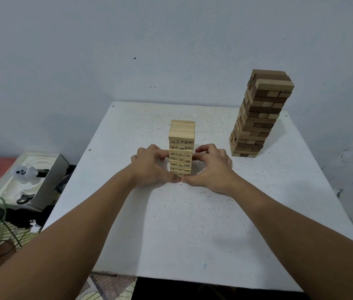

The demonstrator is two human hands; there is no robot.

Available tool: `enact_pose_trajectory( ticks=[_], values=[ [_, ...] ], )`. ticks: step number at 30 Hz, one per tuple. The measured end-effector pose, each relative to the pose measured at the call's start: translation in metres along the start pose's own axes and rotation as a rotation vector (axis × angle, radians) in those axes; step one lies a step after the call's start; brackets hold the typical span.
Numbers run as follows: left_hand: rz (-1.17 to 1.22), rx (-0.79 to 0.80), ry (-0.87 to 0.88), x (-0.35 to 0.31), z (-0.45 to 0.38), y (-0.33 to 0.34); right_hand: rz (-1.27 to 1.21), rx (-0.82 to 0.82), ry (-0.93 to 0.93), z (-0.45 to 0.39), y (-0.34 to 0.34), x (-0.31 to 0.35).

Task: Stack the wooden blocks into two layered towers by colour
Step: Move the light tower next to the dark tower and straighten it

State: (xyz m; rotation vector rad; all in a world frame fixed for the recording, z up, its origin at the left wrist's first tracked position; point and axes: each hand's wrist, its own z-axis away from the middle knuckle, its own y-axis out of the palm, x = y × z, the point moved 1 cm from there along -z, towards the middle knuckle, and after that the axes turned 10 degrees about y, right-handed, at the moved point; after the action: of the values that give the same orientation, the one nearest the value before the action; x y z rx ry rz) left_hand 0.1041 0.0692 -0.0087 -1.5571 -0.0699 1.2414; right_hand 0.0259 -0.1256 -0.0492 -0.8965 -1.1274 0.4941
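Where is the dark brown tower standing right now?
The dark tower stands at the table's far right corner, near the wall, apart from the pale tower.

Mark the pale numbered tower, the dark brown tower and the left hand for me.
pale numbered tower (182, 135): head view, on its upper front face.
dark brown tower (260, 113): head view, mid-height on its front face.
left hand (149, 167): head view, back of the hand.

The pale block tower (181, 146) carries printed numbers, among them 14, 35, 28, 12.
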Motion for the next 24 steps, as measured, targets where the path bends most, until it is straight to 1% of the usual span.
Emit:
enact_pose_trajectory(
  ticks=[16,24],
  values=[
    [-0.04,-0.002,0.026,0.005,-0.044,-0.011,-0.032,0.007,0.066,-0.035,-0.01,0.004],
    [0.014,-0.002,0.042,0.03,-0.079,-0.012,-0.064,0.01,0.102,-0.057,-0.011,0.011]
  ],
)
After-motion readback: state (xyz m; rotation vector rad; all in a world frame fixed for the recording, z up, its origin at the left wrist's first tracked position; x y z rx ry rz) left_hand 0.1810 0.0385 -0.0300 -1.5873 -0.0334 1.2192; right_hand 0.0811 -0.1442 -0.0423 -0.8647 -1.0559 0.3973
